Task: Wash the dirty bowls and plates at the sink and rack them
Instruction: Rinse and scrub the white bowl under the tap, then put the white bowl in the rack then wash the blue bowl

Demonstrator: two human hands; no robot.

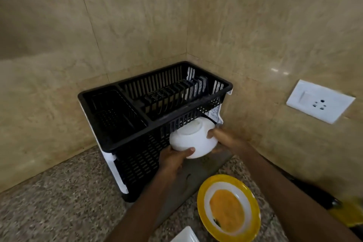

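Observation:
A white bowl (193,139) is held upside down, its foot ring facing up, at the front opening of the lower tier of a black two-tier dish rack (121,141). My left hand (173,160) grips the bowl's near rim from below. My right hand (223,136) holds its right side. The rack's upper tier has plate slots and a side compartment, both bare. A yellow-rimmed plate (228,208) with an orange centre lies on the counter near my right forearm.
The rack stands in a corner of beige tiled walls on a speckled granite counter (64,192). A white wall socket (320,101) is at the right. A white dish edge (185,236) shows at the bottom. A dark and yellow object (341,208) lies at far right.

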